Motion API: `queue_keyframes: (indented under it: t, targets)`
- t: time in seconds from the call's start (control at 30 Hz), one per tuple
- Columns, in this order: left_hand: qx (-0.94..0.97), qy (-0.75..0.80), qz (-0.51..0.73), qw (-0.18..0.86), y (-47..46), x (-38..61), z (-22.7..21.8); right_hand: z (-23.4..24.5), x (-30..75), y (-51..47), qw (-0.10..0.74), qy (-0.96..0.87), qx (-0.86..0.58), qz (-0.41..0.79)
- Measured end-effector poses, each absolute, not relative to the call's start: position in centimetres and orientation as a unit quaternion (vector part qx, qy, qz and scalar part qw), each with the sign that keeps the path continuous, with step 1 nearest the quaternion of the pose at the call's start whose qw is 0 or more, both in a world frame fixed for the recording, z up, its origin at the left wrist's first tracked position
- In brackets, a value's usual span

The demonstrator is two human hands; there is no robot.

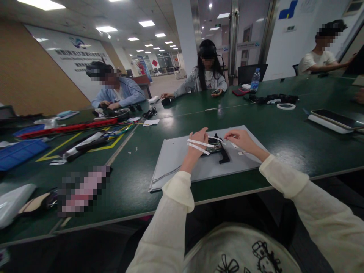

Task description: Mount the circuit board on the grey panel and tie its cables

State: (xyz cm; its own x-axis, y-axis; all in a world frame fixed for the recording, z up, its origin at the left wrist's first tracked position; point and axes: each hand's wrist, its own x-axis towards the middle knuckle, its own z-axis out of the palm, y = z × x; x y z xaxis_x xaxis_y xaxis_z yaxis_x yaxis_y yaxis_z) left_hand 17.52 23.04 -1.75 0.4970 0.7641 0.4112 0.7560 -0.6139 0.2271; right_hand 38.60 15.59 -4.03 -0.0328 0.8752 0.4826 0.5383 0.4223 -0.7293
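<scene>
A black frame [224, 156] with a circuit board [216, 145] in it lies on a light grey panel [170, 161]. My left hand [196, 146] is at the frame's left side, its fingers curled against it and partly hidden. Narrow white strips [199, 144], like tape, lie across the back of this hand. My right hand [240, 139] is closed in a pinch just right of the board. A thin white strip [220, 140] runs from the board to these fingertips. Small white pieces [242, 153] lie on the panel below my right hand.
The panel rests on a green table [127, 151]. Leftward are a red strip [68, 128], a blue tray [22, 153] and a blurred pink item [85, 189]. A phone [338, 118], tape roll [286, 106] and water bottle [255, 80] stand or lie rightward. Several people sit around.
</scene>
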Motion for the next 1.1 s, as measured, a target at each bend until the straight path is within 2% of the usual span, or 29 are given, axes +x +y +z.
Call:
queue_keyframes:
  t: [0.1, 0.23, 0.43, 0.73, 0.83, 0.9, 0.97, 1.1]
  targets:
    - [0.86, 0.438, 0.262, -0.022, 21.8, 18.1, -1.1, -3.3, 37.1, 14.9, 0.501, -0.667, -0.467, 0.293]
    - [0.855, 0.441, 0.27, -0.031, 20.6, 18.7, -0.8, -2.9, 35.6, 14.0, 0.468, -0.678, -0.437, 0.362]
    - [0.863, 0.438, 0.251, -0.032, 20.7, 18.7, -1.3, -3.1, 35.1, 13.8, 0.424, -0.717, -0.431, 0.347]
    - [0.852, 0.451, 0.261, -0.055, 21.1, 18.0, -0.8, -2.1, 35.6, 13.8, 0.499, -0.659, -0.435, 0.355]
    - [0.826, 0.471, 0.307, -0.042, 22.0, 16.9, -0.7, -2.0, 36.4, 13.9, 0.54, -0.633, -0.44, 0.339]
    - [0.805, 0.477, 0.351, 0.016, 22.7, 16.3, -0.4, -2.3, 37.1, 14.2, 0.564, -0.616, -0.447, 0.32]
    - [0.789, 0.479, 0.361, 0.135, 23.1, 16.0, 0.0, -2.6, 37.8, 14.5, 0.565, -0.611, -0.466, 0.3]
    - [0.777, 0.437, 0.243, 0.382, 22.5, 16.4, 0.8, -3.2, 38.2, 14.8, 0.518, -0.628, -0.516, 0.266]
